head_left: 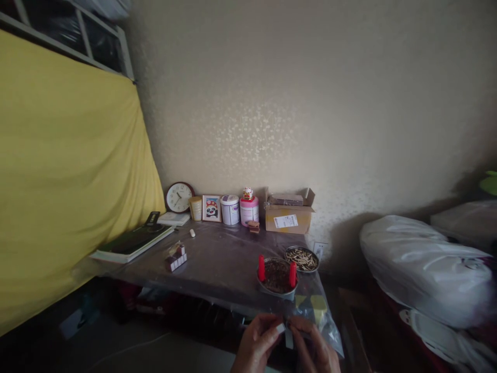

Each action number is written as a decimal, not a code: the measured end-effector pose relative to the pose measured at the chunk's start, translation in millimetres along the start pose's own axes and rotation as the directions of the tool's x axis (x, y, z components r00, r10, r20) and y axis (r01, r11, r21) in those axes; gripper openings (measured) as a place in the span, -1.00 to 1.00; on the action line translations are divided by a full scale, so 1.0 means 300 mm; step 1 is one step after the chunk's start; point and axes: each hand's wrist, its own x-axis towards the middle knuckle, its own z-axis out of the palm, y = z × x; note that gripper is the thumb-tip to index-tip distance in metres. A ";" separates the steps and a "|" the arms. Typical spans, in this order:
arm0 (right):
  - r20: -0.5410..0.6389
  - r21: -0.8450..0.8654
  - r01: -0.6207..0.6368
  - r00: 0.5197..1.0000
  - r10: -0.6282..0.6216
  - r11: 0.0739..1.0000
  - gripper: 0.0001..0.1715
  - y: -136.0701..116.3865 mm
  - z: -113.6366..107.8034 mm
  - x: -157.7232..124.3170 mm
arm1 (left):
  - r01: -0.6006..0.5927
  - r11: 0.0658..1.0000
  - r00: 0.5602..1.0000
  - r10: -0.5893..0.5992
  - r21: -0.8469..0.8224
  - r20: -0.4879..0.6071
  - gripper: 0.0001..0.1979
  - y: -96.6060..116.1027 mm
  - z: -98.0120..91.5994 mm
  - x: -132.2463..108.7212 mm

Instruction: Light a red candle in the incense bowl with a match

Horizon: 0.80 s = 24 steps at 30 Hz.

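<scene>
Pinching a white piece point(280, 328), left hand point(257, 341) faces right hand point(317, 343), whose grip is unclear.

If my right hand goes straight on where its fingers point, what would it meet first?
Probably the left hand, close ahead of the right hand; depth between them is hard to judge.

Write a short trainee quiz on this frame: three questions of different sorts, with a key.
1. Count: How many red sticks stand upright in the round bowl of dark, crumbly material?

2. True or false: The small figurine sits on top of the pink tin.

3. Multiple choice: What does the left hand hold?
A) the small figurine
B) a small white piece
C) the pink tin

Key: 1. Two. 2. True. 3. B.
</scene>
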 end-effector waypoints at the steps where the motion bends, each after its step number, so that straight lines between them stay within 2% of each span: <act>1: 0.000 -0.014 0.016 1.000 -0.016 1.000 -0.60 0.000 -0.002 0.002 | -0.005 1.000 1.000 0.005 0.008 -0.004 -0.74 0.005 0.003 -0.004; 6: 0.108 -0.089 0.172 0.981 -0.162 0.981 -0.75 0.007 -0.020 0.016 | 0.024 0.999 0.997 -0.021 0.046 -0.074 -0.79 0.026 0.020 -0.028; 11: 0.035 -0.143 0.256 0.967 -0.254 0.956 -0.89 -0.022 -0.040 0.031 | 0.021 0.993 0.995 -0.010 0.113 -0.100 -0.83 0.045 0.034 -0.034; 13: 0.027 -0.147 0.287 0.958 -0.286 0.947 -0.88 -0.039 -0.044 0.035 | 0.017 0.993 0.993 -0.004 0.113 -0.115 -0.82 0.049 0.042 -0.033; 19: 0.099 -0.174 0.405 0.914 -0.393 0.898 -0.85 -0.040 -0.041 0.046 | -0.006 0.995 0.994 0.016 0.096 -0.109 -0.81 0.051 0.060 -0.032; 24: 0.010 -0.182 0.399 0.915 -0.404 0.899 -0.81 -0.105 -0.084 0.055 | 0.022 0.996 0.991 -0.011 0.087 -0.134 -0.81 0.052 0.058 -0.020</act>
